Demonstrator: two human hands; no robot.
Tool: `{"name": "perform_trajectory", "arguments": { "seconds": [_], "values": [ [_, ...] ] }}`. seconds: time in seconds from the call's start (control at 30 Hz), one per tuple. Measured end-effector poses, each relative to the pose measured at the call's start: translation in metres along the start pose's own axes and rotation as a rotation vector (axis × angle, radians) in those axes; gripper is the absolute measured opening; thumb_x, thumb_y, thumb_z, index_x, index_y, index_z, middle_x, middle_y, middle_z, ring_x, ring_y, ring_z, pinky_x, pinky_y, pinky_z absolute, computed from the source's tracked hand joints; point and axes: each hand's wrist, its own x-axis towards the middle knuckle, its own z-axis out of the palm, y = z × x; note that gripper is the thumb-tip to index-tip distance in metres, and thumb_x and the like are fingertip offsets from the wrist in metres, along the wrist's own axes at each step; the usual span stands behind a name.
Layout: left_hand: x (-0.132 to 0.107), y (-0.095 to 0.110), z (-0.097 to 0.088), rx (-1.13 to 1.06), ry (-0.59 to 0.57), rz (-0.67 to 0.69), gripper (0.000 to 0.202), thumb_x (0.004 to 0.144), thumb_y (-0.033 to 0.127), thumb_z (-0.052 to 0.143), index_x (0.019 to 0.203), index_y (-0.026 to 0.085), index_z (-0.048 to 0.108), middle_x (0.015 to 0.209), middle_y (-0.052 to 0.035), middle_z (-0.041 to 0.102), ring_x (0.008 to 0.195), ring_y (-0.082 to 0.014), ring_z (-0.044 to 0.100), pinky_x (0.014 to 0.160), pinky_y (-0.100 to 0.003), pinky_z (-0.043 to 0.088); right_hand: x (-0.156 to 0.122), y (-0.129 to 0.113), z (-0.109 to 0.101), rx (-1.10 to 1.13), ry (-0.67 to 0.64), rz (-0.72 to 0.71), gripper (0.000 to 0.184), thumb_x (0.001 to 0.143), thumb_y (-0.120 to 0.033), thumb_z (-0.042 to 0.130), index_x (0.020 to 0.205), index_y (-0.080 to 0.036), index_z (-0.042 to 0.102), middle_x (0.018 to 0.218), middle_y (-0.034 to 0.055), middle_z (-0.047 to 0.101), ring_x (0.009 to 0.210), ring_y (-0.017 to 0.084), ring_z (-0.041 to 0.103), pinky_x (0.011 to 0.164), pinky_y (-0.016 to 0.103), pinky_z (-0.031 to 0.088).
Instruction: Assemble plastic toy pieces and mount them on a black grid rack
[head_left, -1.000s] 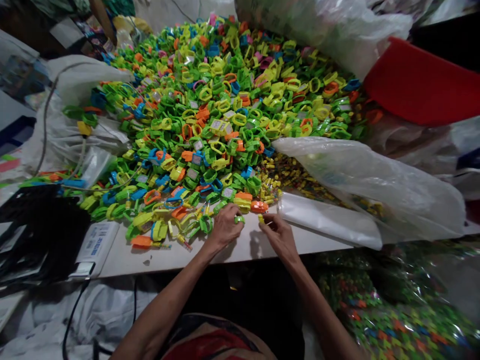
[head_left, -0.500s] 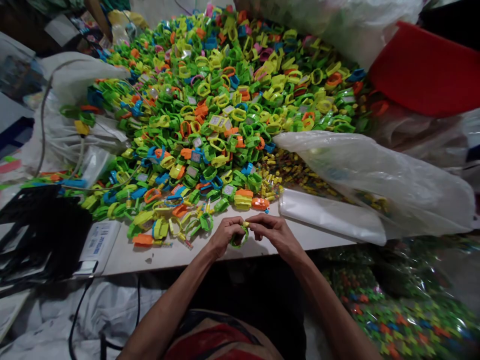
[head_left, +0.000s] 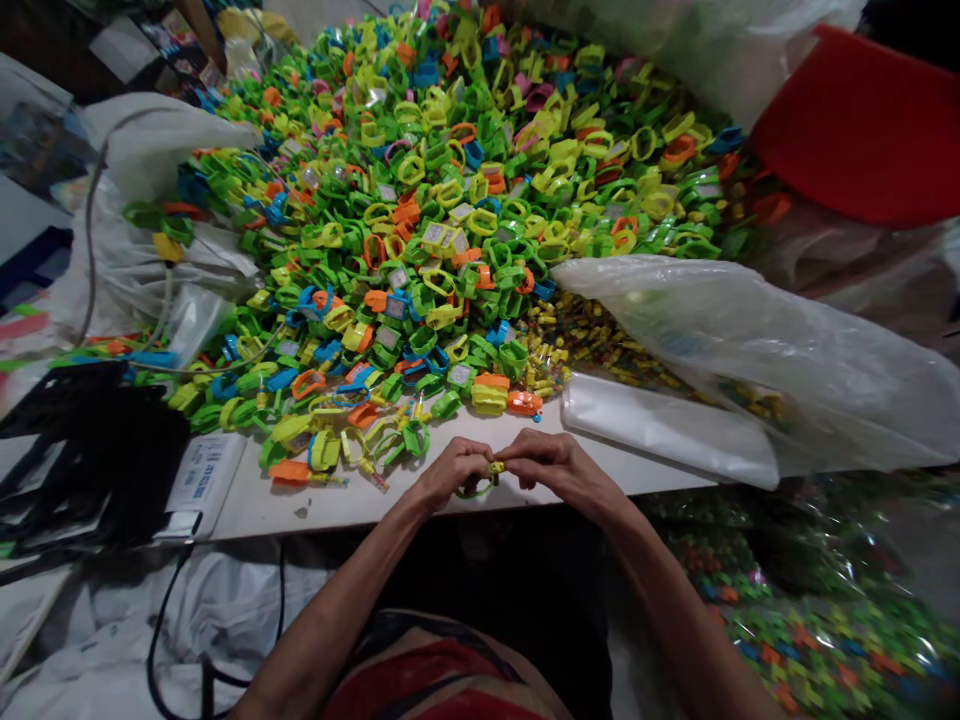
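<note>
My left hand point(head_left: 459, 470) is closed around a green toy watch point(head_left: 480, 490) with a ring-shaped strap, just above the table's front edge. Thumb and fingers of my right hand point(head_left: 546, 464) pinch a small yellow piece point(head_left: 496, 468) against the watch; its exact kind is too small to make out. The fingertips of both hands nearly meet there. Beyond them lies a large heap of plastic toy watches point(head_left: 420, 260) in green, yellow, orange and blue. Small yellow pieces point(head_left: 551, 360) are piled at the heap's right side.
A clear plastic bag point(head_left: 750, 330) and a flat stack of white plastic film point(head_left: 667, 430) lie to the right. A red scoop-like container point(head_left: 862, 130) is behind them. Black trays point(head_left: 90, 460) and a white box point(head_left: 206, 480) sit at left. Filled bags point(head_left: 832, 640) lie below right.
The green watch has tilted flatter in my left hand, and the yellow piece now shows lower between my fingertips. The view has shifted slightly.
</note>
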Motion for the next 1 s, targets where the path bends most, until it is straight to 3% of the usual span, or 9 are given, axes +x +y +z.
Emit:
{"name": "perform_trajectory", "arguments": {
  "seconds": [0.2,0.3,0.4,0.57,0.87,1.0],
  "values": [
    [-0.004,-0.005,0.001,-0.044,-0.105,-0.074,0.029,0.056,0.041,0.067,0.058,0.013,0.056,0.045,0.0053,0.040,0.042,-0.0055,0.030,0.044,-0.022,0.019,-0.004,0.008,-0.004,-0.137,-0.024,-0.014,0.030,0.074,-0.047,0.065,0.082,-0.020,0.075,0.071,0.0038,0.056,0.058,0.013,0.052,0.054,0.025,0.043],
    [-0.002,-0.005,-0.002,-0.081,-0.068,-0.018,0.046,0.062,0.058,0.064,0.060,0.013,0.057,0.044,0.0061,0.037,0.042,-0.0052,0.026,0.044,-0.023,0.016,-0.001,0.012,-0.002,-0.095,0.069,-0.010,0.034,0.075,-0.049,0.064,0.086,-0.019,0.074,0.068,0.0037,0.056,0.060,0.014,0.052,0.059,0.028,0.044],
    [0.000,-0.003,-0.004,-0.062,-0.002,0.008,0.057,0.069,0.068,0.052,0.059,0.012,0.058,0.043,0.0046,0.037,0.041,-0.0061,0.027,0.044,-0.023,0.016,0.002,0.009,0.004,-0.024,0.073,-0.032,0.033,0.075,-0.047,0.064,0.089,-0.019,0.074,0.066,0.0028,0.056,0.064,0.015,0.052,0.066,0.029,0.044],
    [-0.002,-0.002,-0.006,-0.022,-0.026,0.005,0.058,0.068,0.069,0.053,0.058,0.012,0.057,0.044,0.0042,0.038,0.041,-0.0063,0.027,0.042,-0.023,0.017,0.004,-0.001,0.008,0.019,0.001,-0.017,0.028,0.074,-0.044,0.066,0.086,-0.019,0.074,0.068,0.0011,0.053,0.060,0.012,0.050,0.060,0.027,0.043],
    [-0.011,-0.008,-0.014,0.160,-0.116,-0.025,0.051,0.065,0.064,0.063,0.065,0.013,0.056,0.048,0.0067,0.037,0.045,-0.0060,0.028,0.044,-0.022,0.018,-0.001,0.003,0.011,-0.162,-0.050,-0.008,0.025,0.073,-0.041,0.066,0.075,-0.018,0.074,0.067,0.0033,0.054,0.055,0.011,0.050,0.050,0.024,0.040],
    [-0.010,-0.012,-0.018,0.331,-0.065,0.085,0.045,0.073,0.058,0.059,0.065,0.014,0.056,0.053,0.0051,0.042,0.051,-0.0077,0.035,0.048,-0.021,0.026,0.002,0.020,0.015,-0.185,-0.012,0.013,0.029,0.073,-0.044,0.065,0.080,-0.018,0.074,0.068,0.0041,0.055,0.054,0.012,0.052,0.049,0.025,0.043]
  ]
}}
